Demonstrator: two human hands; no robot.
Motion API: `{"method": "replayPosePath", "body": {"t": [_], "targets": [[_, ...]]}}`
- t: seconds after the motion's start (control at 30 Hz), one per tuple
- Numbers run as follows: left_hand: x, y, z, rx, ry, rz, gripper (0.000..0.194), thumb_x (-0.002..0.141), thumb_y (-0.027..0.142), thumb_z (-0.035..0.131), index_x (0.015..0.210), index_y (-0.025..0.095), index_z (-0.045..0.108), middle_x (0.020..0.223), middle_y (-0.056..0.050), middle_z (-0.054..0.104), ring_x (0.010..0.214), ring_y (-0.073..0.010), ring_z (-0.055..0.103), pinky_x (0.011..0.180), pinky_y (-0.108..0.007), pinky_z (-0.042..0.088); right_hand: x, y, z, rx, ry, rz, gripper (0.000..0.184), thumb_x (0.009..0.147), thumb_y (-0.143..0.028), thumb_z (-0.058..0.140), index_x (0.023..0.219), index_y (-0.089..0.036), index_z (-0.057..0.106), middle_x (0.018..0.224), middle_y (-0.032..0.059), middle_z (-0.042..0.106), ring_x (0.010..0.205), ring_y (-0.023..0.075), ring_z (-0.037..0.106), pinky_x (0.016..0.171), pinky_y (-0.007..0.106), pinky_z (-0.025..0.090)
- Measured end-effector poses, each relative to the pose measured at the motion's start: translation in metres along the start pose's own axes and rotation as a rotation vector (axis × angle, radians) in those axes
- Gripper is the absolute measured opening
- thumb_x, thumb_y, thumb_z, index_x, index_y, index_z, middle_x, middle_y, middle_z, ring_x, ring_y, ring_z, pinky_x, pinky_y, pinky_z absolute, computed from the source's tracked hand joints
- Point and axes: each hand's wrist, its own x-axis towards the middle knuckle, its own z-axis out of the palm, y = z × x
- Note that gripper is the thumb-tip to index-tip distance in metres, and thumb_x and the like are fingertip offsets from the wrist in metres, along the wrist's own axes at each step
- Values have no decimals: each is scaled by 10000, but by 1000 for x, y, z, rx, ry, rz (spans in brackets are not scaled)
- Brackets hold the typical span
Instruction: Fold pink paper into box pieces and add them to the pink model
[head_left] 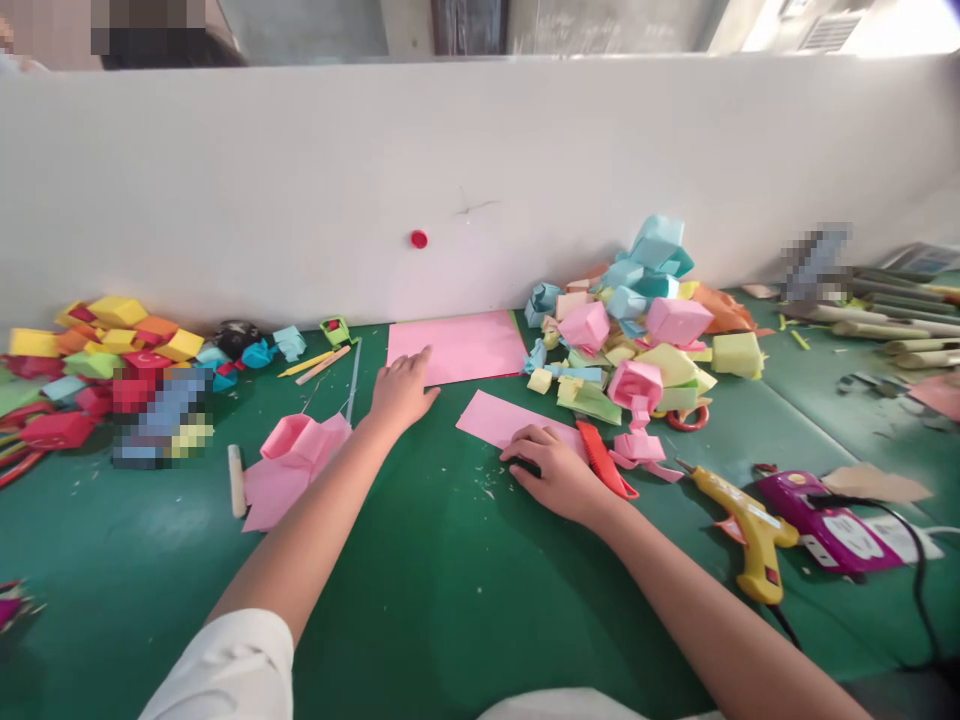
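As left grip (403, 390), unclenched, touches pink sheet (472, 342) — right grip (551, 470) unclear, hollow paper form (292, 438)

Free passage over table (435, 590) lying between my forearms (315, 515); red tool (600, 458), paper heap (667, 363) crowding right hand (556, 468); partition (300, 180) blocking far side.

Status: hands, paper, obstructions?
Left hand: open, at far pink sheet. Right hand: on pink strip, grip unclear. Possible obstruction: red tool at strip's right end.
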Motion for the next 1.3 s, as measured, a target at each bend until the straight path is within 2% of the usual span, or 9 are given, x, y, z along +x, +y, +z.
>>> {"method": "replayPosePath", "body": {"t": [0.13, 0.23, 0.3, 0.5, 0.67, 0.87, 1.0, 1.1, 1.3], "targets": [[17, -14, 6, 9, -38, 49, 575, 944, 307, 599, 1491, 192, 468, 1303, -163, 677, 1169, -346, 644, 1023, -492, 419, 0, 0, 0, -2, 2, 4, 226, 893, -124, 602, 1062, -247, 689, 1148, 77, 644, 1081, 258, 566, 964, 461, 509], [16, -22, 8, 4, -35, 106, 319, 986, 306, 520, 1252, 234, 680, 1277, -89, 704, 1148, -289, 657, 980, -416, 433, 0, -1, 0, 3, -1, 7, 224, 895, -123, 598, 1062, -244, 686, 1147, 76, 642, 1078, 257, 564, 969, 463, 505], [14, -25, 7, 4, -11, 123, 298, 1002, 270, 461, 1101, 233, 739, 1196, -65, 740, 1082, -261, 680, 930, -385, 443, 0, -1, 0, 7, -2, 10, 220, 895, -123, 599, 1058, -244, 685, 1143, 78, 642, 1078, 258, 566, 966, 467, 505], [5, -22, -5, 16, 181, 75, 363, 1013, 229, 380, 1007, 166, 737, 1044, -121, 758, 942, -271, 691, 891, -413, 429, 0, 0, 0, 13, -4, 14, 217, 894, -118, 600, 1053, -241, 684, 1141, 83, 644, 1082, 264, 570, 959, 479, 505], [-24, 3, -21, 27, 257, 111, 313, 997, 202, 409, 979, 168, 720, 993, -109, 757, 906, -258, 677, 921, -412, 411, 0, -1, 0, 23, -4, 10, 230, 888, -106, 595, 1049, -243, 685, 1147, 85, 642, 1078, 256, 586, 953, 471, 510], [-107, 64, -38, 15, 151, 241, 230, 914, 171, 529, 718, 208, 645, 698, -15, 690, 660, -204, 604, 660, -342, 372, 1, -1, 1, 24, 4, 3, 234, 869, -100, 609, 1038, -241, 688, 1134, 82, 645, 1086, 255, 589, 965, 463, 505], [-154, 90, -43, -97, -28, 267, 266, 934, 154, 499, 690, 203, 592, 661, 2, 651, 598, -171, 562, 611, -324, 319, 1, -1, 1, 15, 4, 6, 235, 875, -113, 612, 1053, -246, 691, 1133, 76, 651, 1089, 260, 583, 976, 465, 493], [-168, 96, -45, -184, -112, 232, 269, 945, 147, 483, 701, 200, 584, 681, 1, 650, 630, -166, 568, 622, -315, 332, 1, -2, 2, 7, 9, 11, 254, 872, -102, 607, 1061, -250, 691, 1139, 72, 651, 1091, 257, 579, 984, 456, 488], [-172, 107, -48, -334, -203, 220, 185, 924, 164, 519, 815, 218, 659, 764, -12, 696, 724, -195, 588, 701, -344, 415, 1, -2, 2, -16, 10, 6, 267, 871, -100, 602, 1085, -236, 689, 1130, 82, 651, 1077, 261, 566, 960, 449, 492]]}}
